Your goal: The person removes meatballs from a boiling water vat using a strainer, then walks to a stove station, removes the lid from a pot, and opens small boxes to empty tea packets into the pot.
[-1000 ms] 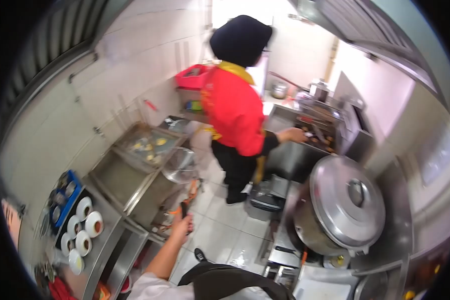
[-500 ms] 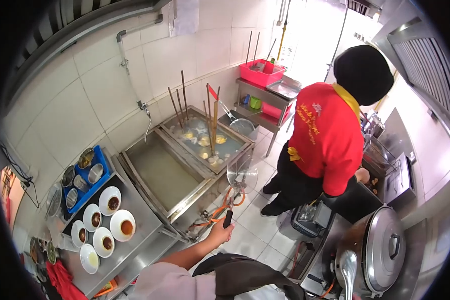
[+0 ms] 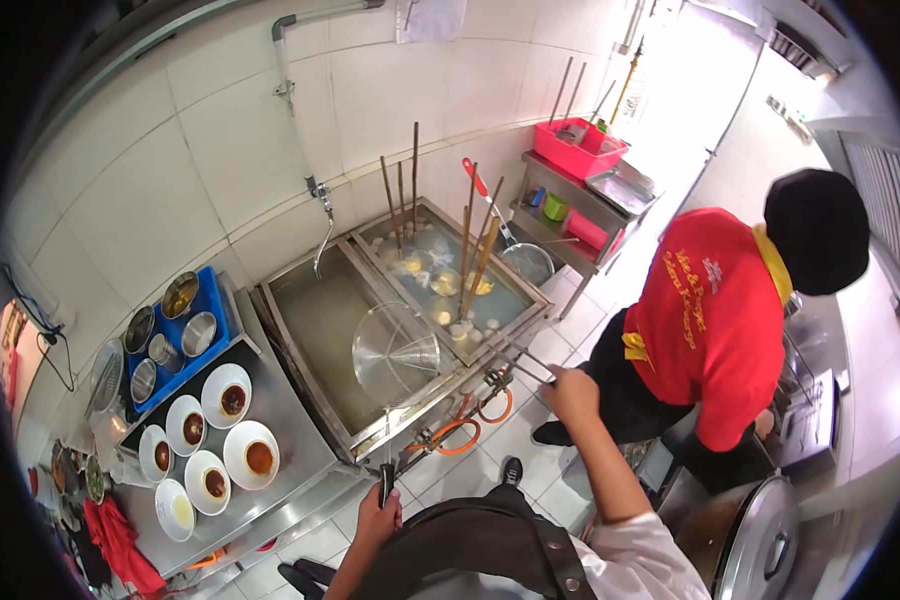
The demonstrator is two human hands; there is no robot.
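Observation:
My left hand (image 3: 375,517) is closed round the black handle of a wire strainer (image 3: 396,355), whose round basket is over the left basin (image 3: 315,320) of murky liquid. My right hand (image 3: 573,396) grips a thin metal utensil (image 3: 522,358) that reaches toward the front edge of the right basin. In that right basin (image 3: 542,306), pale and yellow pieces (image 3: 442,282) float in cloudy liquid, and several long wooden sticks stand upright.
Bowls (image 3: 251,455) with dark sauce stand on the left counter beside a blue tray (image 3: 217,310) of metal cups. A person in red (image 3: 715,320) is at the right, near a large lidded pot (image 3: 770,545). Orange hoses (image 3: 457,437) hang below the basins.
The strainer has moved left over the left basin. My right hand has come into view with the thin utensil. The camera view has turned, and the person in red appears farther right.

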